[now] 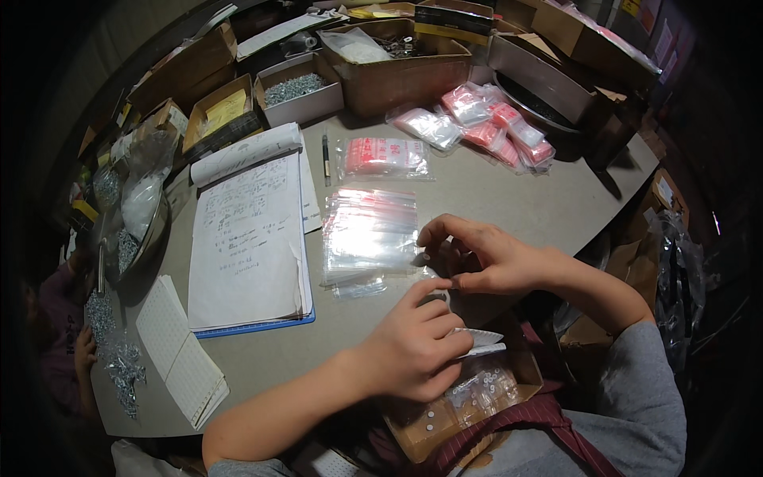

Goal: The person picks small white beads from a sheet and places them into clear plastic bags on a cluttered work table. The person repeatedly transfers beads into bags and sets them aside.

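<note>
My left hand (420,342) and my right hand (497,258) meet at the table's near edge, fingertips pinched together. Between them shows a bit of a small clear plastic bag (439,294), mostly hidden by my fingers. A folded white paper (482,343) sticks out beside my left hand's curled fingers; whether they grip it I cannot tell. Just left of my right hand lies a fanned stack of clear zip bags (369,238) with red strips. Below my hands, a cardboard box (528,380) at my lap contains small clear bags with tiny white pieces.
An open notebook (246,246), a pen (325,159) and packs of red-marked bags (385,157) lie beyond. Boxes of metal parts (298,89) line the back. A small notepad (181,350) and loose metal pieces (123,374) are left, near another person's hand (85,350).
</note>
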The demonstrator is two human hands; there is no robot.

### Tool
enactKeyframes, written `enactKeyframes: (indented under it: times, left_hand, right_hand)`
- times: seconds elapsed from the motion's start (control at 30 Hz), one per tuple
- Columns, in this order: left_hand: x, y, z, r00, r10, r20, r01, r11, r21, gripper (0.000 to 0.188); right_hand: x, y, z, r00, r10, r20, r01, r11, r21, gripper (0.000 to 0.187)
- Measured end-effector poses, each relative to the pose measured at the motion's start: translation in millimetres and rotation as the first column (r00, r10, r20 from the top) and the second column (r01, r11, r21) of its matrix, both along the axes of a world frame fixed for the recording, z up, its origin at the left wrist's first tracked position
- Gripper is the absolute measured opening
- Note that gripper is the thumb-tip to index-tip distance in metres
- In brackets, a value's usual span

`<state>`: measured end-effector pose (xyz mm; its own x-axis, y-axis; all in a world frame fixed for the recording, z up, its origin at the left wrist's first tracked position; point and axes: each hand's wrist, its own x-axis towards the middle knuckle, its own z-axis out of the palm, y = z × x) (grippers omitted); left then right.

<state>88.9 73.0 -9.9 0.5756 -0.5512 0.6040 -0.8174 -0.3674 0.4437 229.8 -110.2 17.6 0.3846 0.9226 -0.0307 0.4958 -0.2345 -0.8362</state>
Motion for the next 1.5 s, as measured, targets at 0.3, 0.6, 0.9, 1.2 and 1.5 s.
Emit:
enactKeyframes:
  times: [0.3,0.6,0.9,1.2,1.5]
  left_hand:
    - [-5,-1,-2,0.999,0.041,-0.034,-0.037,0.994,0.099,0.026]
    - [-7,-4,0,0.994,0.102,-0.025,-0.101,0.994,0.041,0.024]
    - [-7,-8,-4,0.986,0.136,-0.092,-0.143,0.987,-0.071,0.021]
    - [-10,-6,0,0.973,0.190,-0.128,-0.188,0.982,0.026,0.019]
    - [-9,-8,-7,0.976,0.188,-0.113,-0.194,0.980,-0.039,0.024]
  right_hand:
    - [-32,7,18,0.864,0.057,0.500,0.040,0.983,-0.180,0.066]
    - [0,15,13,0.875,-0.082,0.477,0.047,0.995,0.085,0.077]
    - [34,-29,-18,0.913,-0.148,0.380,0.125,0.989,0.083,0.082]
    - [44,-21,12,0.819,-0.043,0.573,-0.021,0.994,0.105,0.088]
    - [64,-48,-20,0.835,-0.211,0.508,0.189,0.977,0.094,0.090]
